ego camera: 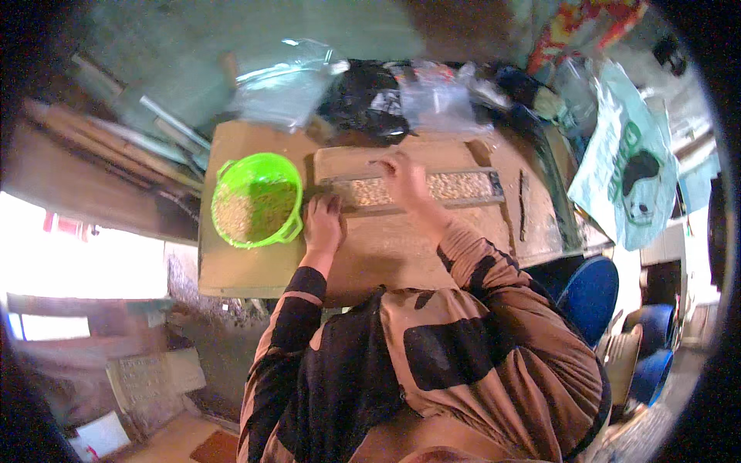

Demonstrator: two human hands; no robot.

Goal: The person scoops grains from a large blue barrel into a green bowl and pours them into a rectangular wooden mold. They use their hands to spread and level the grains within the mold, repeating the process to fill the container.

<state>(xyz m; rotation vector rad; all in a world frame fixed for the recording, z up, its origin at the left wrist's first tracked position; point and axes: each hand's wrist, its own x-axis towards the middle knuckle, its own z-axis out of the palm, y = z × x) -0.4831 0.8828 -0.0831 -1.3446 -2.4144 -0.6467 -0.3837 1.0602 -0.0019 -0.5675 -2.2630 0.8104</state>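
A long narrow tray filled with small pale pieces, perhaps nuts or seeds, lies across a cardboard sheet. My left hand rests at the tray's left end; its fingers are bent and dark at the tips, and whether it grips the tray is unclear. Over the middle of the tray is my right hand, blurred, fingers pinched together near the far edge; what they may hold cannot be made out. A bright green plastic basin with handles stands left of my left hand, partly filled with similar pale pieces.
Clear plastic bags and a black plastic bag lie along the table's far side. A thin dark stick lies at the right. A printed light-green bag hangs beyond it, near blue chairs. Long boards are at the left.
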